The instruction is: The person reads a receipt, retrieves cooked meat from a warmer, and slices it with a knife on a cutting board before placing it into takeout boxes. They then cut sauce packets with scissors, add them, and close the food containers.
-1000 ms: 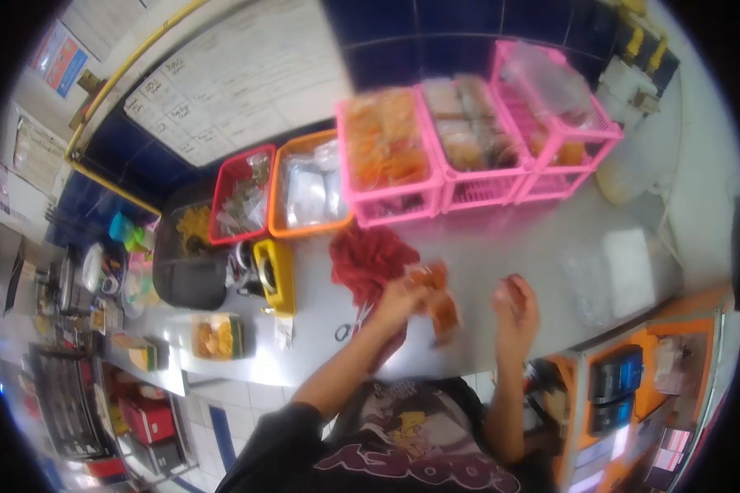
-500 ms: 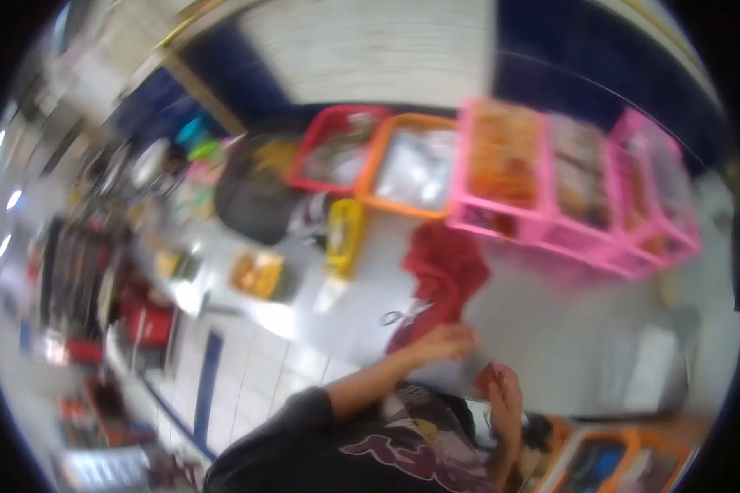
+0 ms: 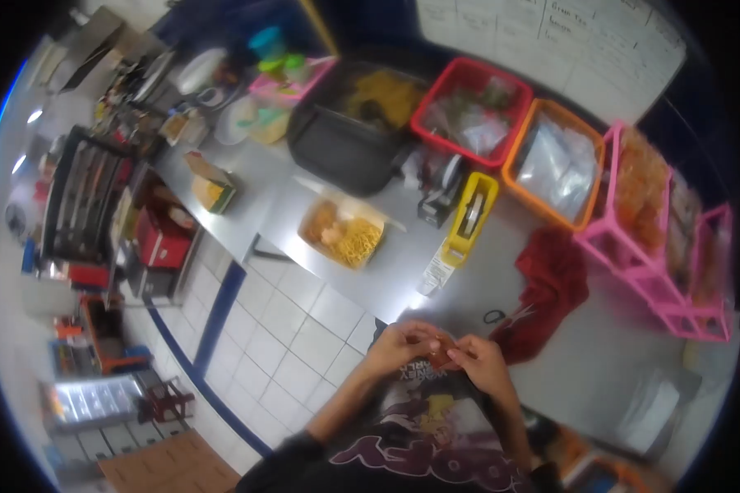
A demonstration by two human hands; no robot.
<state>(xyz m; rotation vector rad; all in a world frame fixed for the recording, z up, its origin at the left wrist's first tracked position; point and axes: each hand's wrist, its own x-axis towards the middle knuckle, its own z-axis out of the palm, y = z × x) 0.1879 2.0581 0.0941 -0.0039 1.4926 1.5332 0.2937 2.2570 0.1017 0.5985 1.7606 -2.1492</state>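
Note:
My left hand (image 3: 404, 345) and my right hand (image 3: 478, 361) are close together in front of my shirt. Between them is a small reddish-brown sachet (image 3: 441, 353), pinched by the fingers of both; its contents are too blurred to read. Just right of my hands, a crumpled red cloth (image 3: 552, 275) lies on the metal table. Scissors (image 3: 495, 316) with dark handles rest at its edge. Farther left stands an open takeaway box (image 3: 355, 243) with noodles and pieces of food inside.
A yellow tape dispenser (image 3: 478, 205) lies beyond the cloth. Behind it are a red basket (image 3: 423, 123), an orange basket (image 3: 588, 209) and pink baskets (image 3: 604, 238) with packed goods. A dark container (image 3: 337, 152) and another food box (image 3: 222, 197) stand left. The table (image 3: 370, 292) ends above a tiled floor.
My view has swung toward the left side of the table. The left hand has joined the right at the sachet, which the right hand alone held before.

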